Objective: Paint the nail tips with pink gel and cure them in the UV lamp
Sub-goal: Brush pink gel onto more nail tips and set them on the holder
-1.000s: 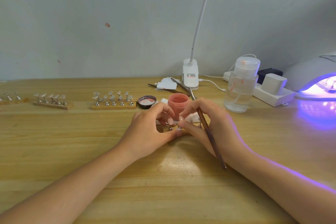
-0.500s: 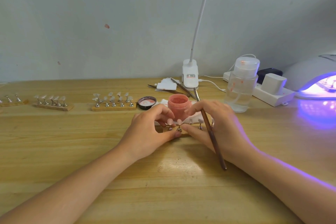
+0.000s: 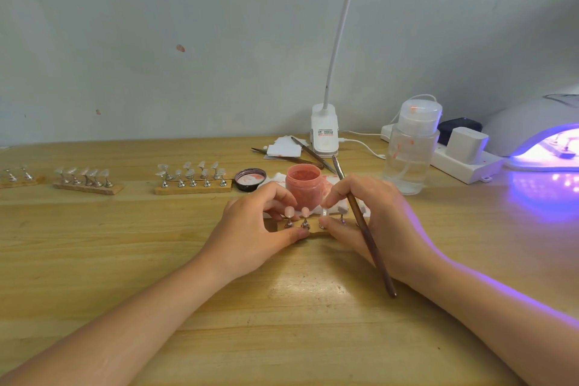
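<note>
nail tips on little silver stands sit in a row on a small wooden holder strip (image 3: 313, 230), just in front of the open pink gel jar (image 3: 303, 185) at the middle of the table. two tips at the strip's left end (image 3: 297, 212) look pink; the next one to their right (image 3: 324, 212) looks clear or pale, and the stands beyond it are partly hidden by fingers, so i cannot tell their colour. my judgement: this strip is partly painted, with tips left to coat before it goes to cure.

the left hand (image 3: 257, 230) pinches the strip's left end, thumb on the near edge and curled fingers behind. the right hand (image 3: 372, 222) holds a long brown-handled brush (image 3: 365, 230) tucked between its curled fingers, its metal end pointing away past the jar, while its fingertips touch the strip near the clear tip.

the jar holds pink gel nearly to the rim; its dark lid (image 3: 250, 179) lies just left of it, inside up, smeared pink. left of the lid stand three more wooden strips (image 3: 192, 189) carrying clear, unpainted tips, so much of the work seems left. right of the jar a clear plastic pump bottle (image 3: 410, 153) holds clear liquid. well right of the jar, the white uv lamp (image 3: 532, 131) glows violet with a strip inside, apparently curing.
</note>
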The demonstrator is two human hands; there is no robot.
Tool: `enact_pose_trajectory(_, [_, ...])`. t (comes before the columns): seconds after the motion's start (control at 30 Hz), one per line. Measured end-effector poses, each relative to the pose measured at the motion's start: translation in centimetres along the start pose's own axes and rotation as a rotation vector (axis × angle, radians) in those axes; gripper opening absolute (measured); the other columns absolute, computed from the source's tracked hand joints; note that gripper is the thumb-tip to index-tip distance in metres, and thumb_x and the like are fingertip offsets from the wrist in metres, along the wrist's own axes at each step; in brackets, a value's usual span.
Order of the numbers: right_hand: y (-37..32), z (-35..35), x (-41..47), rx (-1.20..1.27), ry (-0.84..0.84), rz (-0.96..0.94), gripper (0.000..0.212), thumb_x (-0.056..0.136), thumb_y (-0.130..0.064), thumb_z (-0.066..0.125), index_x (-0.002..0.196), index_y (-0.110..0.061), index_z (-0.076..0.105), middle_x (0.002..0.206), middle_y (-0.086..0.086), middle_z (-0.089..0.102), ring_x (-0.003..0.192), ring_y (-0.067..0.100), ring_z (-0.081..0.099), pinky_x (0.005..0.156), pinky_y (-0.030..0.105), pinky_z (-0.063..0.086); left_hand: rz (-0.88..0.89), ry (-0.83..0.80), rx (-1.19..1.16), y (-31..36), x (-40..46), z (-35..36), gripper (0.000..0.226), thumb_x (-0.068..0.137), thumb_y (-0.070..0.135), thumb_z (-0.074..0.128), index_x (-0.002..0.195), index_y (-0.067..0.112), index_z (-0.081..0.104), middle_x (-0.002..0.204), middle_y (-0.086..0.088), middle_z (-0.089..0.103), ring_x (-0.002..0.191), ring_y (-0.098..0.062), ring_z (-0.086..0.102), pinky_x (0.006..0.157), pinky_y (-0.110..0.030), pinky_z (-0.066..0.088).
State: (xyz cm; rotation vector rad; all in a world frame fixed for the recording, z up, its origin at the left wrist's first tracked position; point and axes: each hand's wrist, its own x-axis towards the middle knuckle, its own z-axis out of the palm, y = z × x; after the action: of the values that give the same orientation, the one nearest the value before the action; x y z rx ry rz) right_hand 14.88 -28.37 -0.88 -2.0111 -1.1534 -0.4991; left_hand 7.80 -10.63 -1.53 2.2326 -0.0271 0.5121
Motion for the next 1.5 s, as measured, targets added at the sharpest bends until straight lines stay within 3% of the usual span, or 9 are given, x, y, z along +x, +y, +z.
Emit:
enact_pose_trajectory(0.23, [-1.3, -0.1, -0.2, 0.018, 0.095, -0.093, 0.020, 0.070, -0.023, 0.073, 0.083, -0.014, 0.061, 0.085, -0.026, 0.054, 0.087, 0.000, 0.052, 0.082, 0.023, 0.039, 0.115, 0.010, 0.164, 0.6, -0.4, 0.0, 0.031, 0.067, 0.037, 0.076, 0.088, 0.035, 0.053, 0.086, 0.018, 0.062, 0.087, -0.001, 0.058, 0.094, -0.040, 0.041])
enact_pose_trajectory(0.37, [-2.4, 0.0, -0.5, 0.220, 0.171, -0.055, 0.026, 0.072, -0.017, 0.076, 0.086, -0.022, 0.054, 0.083, -0.018, 0.061, 0.083, 0.001, 0.059, 0.076, 0.015, 0.046, 0.294, 0.130, 0.286, 1.5, -0.9, -0.2, 0.040, 0.066, 0.059, 0.067, 0.093, 0.032, 0.055, 0.093, 0.025, 0.056, 0.089, 0.006, 0.048, 0.091, -0.015, 0.024])
enact_pose_trajectory(0.67, [-3.7, 0.7, -0.8, 0.445, 0.176, -0.072, 0.046, 0.072, 0.003, 0.075, 0.090, -0.029, 0.047, 0.095, -0.011, 0.060, 0.079, 0.001, 0.063, 0.073, 0.011, 0.048, 0.453, 0.273, 0.245, 1.8, -0.9, -0.3, 0.022, 0.075, 0.039, 0.059, 0.075, 0.017, 0.062, 0.076, 0.032, 0.044, 0.073, 0.005, 0.044, 0.080, -0.017, 0.025])
enact_pose_trajectory(0.87, [-3.9, 0.6, -0.7, 0.449, 0.196, -0.014, 0.020, 0.079, -0.017, 0.067, 0.094, -0.022, 0.054, 0.099, -0.015, 0.063, 0.085, 0.001, 0.063, 0.076, 0.009, 0.045, 0.436, 0.280, 0.180, 1.8, -0.9, -0.3, 0.007, 0.076, 0.033, 0.060, 0.079, 0.028, 0.064, 0.078, 0.023, 0.060, 0.074, 0.004, 0.050, 0.079, -0.025, 0.030])
enact_pose_trajectory(0.93, [-3.9, 0.3, -0.4, 0.530, 0.219, 0.018, 0.010, 0.089, -0.024, 0.054, 0.098, -0.027, 0.057, 0.092, -0.019, 0.067, 0.084, -0.003, 0.063, 0.075, 0.006, 0.043, 0.404, 0.283, 0.139, 1.9, -0.8, -0.3, 0.011, 0.075, 0.033, 0.057, 0.086, 0.032, 0.060, 0.087, 0.028, 0.061, 0.081, 0.008, 0.053, 0.082, -0.020, 0.029])
enact_pose_trajectory(1.07, [-3.2, -1.2, 0.6, 0.580, 0.273, 0.144, 0.025, 0.092, -0.044, 0.037, 0.101, -0.035, 0.059, 0.071, -0.013, 0.069, 0.053, 0.004, 0.058, 0.060, 0.011, 0.044, 0.331, 0.288, 0.071, 1.8, -0.8, -0.3, 0.021, 0.073, 0.035, 0.054, 0.093, 0.036, 0.059, 0.090, 0.038, 0.058, 0.089, 0.012, 0.054, 0.085, -0.012, 0.030])
enact_pose_trajectory(1.27, [-2.5, -2.1, 4.3, 0.653, 0.157, 0.407, 0.047, 0.083, -0.058, 0.030, 0.090, -0.031, 0.067, 0.037, -0.001, 0.044, 0.033, 0.005, 0.036, 0.040, 0.011, 0.032, 0.274, 0.293, -0.025, 1.6, -0.5, -0.5, 0.017, 0.072, 0.039, 0.053, 0.086, 0.033, 0.062, 0.090, 0.028, 0.061, 0.090, 0.004, 0.056, 0.087, -0.036, 0.042])
enact_pose_trajectory(1.4, [-1.1, -1.7, 6.9, 0.451, 0.059, 0.438, 0.040, 0.095, -0.043, 0.040, 0.074, -0.026, 0.070, 0.036, -0.015, 0.043, 0.040, -0.005, 0.043, 0.053, 0.013, 0.032, 0.249, 0.289, -0.041, 1.6, -0.4, -0.6, 0.010, 0.073, 0.031, 0.059, 0.065, 0.036, 0.063, 0.084, 0.029, 0.062, 0.088, 0.008, 0.056, 0.085, -0.014, 0.040])
enact_pose_trajectory(1.5, [-0.3, -1.2, 7.9, 0.312, 0.057, 0.378, 0.032, 0.091, -0.036, 0.055, 0.067, -0.018, 0.065, 0.039, -0.012, 0.050, 0.039, -0.005, 0.046, 0.046, 0.007, 0.034, 0.241, 0.299, -0.036, 1.7, -0.3, -0.6, 0.025, 0.072, 0.015, 0.062, 0.072, 0.040, 0.060, 0.080, 0.033, 0.061, 0.087, 0.012, 0.056, 0.078, -0.001, 0.035])
